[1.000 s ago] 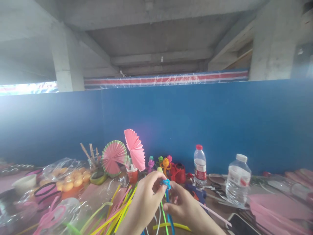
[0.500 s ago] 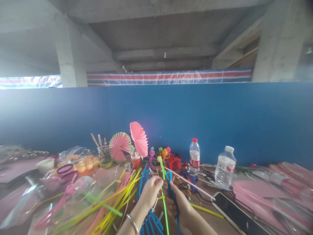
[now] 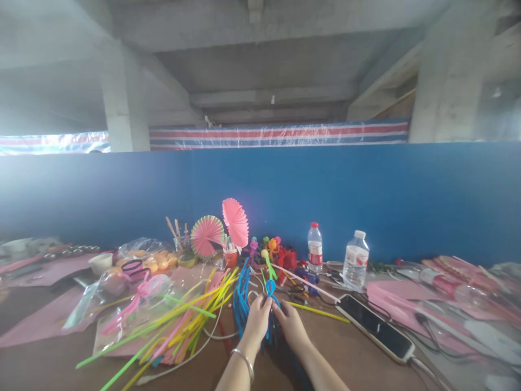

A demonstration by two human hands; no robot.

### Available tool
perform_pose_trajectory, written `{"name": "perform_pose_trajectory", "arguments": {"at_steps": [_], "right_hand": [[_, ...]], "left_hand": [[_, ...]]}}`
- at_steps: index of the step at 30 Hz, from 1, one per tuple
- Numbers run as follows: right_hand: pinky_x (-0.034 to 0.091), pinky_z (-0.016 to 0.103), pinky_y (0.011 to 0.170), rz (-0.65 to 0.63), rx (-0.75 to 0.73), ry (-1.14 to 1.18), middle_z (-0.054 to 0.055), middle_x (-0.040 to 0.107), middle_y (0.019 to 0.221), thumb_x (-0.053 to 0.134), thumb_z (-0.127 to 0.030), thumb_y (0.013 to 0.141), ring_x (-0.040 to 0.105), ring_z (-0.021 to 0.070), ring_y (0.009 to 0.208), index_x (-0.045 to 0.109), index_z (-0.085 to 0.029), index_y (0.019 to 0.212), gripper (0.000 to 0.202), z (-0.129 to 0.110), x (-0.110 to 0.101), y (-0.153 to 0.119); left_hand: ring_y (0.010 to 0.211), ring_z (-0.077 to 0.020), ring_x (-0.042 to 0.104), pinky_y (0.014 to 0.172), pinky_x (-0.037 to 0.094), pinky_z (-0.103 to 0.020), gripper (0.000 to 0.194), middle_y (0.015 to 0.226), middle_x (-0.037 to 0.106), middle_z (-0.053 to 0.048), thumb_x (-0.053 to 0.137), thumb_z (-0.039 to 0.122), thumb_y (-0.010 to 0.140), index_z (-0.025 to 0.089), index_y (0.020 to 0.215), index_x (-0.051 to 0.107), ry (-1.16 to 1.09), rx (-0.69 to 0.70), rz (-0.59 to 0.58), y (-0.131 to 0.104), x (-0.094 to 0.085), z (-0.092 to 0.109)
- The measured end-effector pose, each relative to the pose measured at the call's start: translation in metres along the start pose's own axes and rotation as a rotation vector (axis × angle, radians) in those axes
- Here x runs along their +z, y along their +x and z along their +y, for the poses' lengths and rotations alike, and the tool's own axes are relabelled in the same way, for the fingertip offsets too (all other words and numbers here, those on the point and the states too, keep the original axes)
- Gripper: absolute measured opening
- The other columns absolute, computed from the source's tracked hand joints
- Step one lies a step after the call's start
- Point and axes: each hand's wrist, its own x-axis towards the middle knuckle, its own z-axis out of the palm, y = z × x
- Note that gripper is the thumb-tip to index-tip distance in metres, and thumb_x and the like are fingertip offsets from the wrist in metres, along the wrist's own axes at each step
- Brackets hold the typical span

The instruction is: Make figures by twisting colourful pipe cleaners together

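Both hands meet at the middle of the table around a blue pipe cleaner point(image 3: 271, 285) bent into a small loop at its top. My left hand point(image 3: 257, 317), with a silver bangle at the wrist, pinches it from the left. From the right, the thumb and fingers of my right hand point(image 3: 290, 325) close on it just below the loop. Its lower part is mostly hidden by the hands. Beside my left hand lies a bunch of blue pipe cleaners point(image 3: 241, 293). Just beyond the loop is a green pipe-cleaner figure with a yellow head point(image 3: 265, 254).
Yellow, green and pink pipe cleaners point(image 3: 191, 320) spread to the left. Pink paper fans point(image 3: 236, 221) stand at the back. Two water bottles point(image 3: 356, 263) and a phone point(image 3: 376, 327) with a cable are at the right. A blue partition point(image 3: 260, 184) rises behind the table.
My right hand has moved left and my hands have come together at the blue loop, which sits lower. My left hand now pinches it too. The camera view has shifted slightly.
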Motion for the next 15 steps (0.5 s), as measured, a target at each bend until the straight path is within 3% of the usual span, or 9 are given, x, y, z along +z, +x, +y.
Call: {"name": "perform_pose_trajectory", "arguments": {"at_steps": [5, 8, 11, 15], "right_hand": [[0.024, 0.020, 0.032, -0.046, -0.038, -0.169, -0.005, 0.048, 0.042, 0.058, -0.048, 0.066, 0.038, 0.0084, 0.029, 0.055, -0.016, 0.060, 0.033, 0.007, -0.001, 0.012], [0.024, 0.018, 0.033, -0.023, -0.100, -0.248, -0.006, 0.045, 0.042, 0.059, -0.044, 0.066, 0.037, 0.0069, 0.032, 0.054, -0.017, 0.059, 0.029, 0.009, -0.004, 0.016], [0.023, 0.018, 0.032, 0.003, -0.093, -0.172, -0.008, 0.045, 0.042, 0.061, -0.041, 0.065, 0.034, 0.0059, 0.031, 0.052, -0.018, 0.066, 0.025, 0.009, -0.006, 0.016], [0.021, 0.018, 0.031, 0.016, -0.028, -0.131, -0.009, 0.042, 0.038, 0.061, -0.041, 0.064, 0.032, 0.0057, 0.028, 0.052, -0.018, 0.064, 0.025, 0.010, -0.009, 0.018]], "left_hand": [[0.087, -0.0214, 0.057, 0.076, 0.041, -0.030, 0.036, 0.086, 0.061, -0.007, 0.049, 0.046, 0.073, 0.014, 0.090, 0.054, -0.066, 0.013, 0.072, 0.011, -0.014, -0.013], [0.067, -0.0166, 0.057, 0.061, 0.042, -0.026, 0.036, 0.073, 0.059, -0.002, 0.057, 0.046, 0.066, 0.017, 0.087, 0.052, -0.292, -0.082, 0.041, 0.016, -0.012, -0.021], [0.041, -0.0091, 0.044, 0.043, 0.035, -0.022, 0.035, 0.052, 0.047, 0.006, 0.051, 0.052, 0.070, 0.018, 0.078, 0.048, -0.371, -0.153, -0.001, 0.017, -0.007, -0.025], [0.036, -0.0044, 0.033, 0.037, 0.026, -0.017, 0.038, 0.051, 0.039, 0.008, 0.047, 0.057, 0.071, 0.019, 0.074, 0.045, -0.401, -0.160, -0.019, 0.017, -0.006, -0.022]]}}
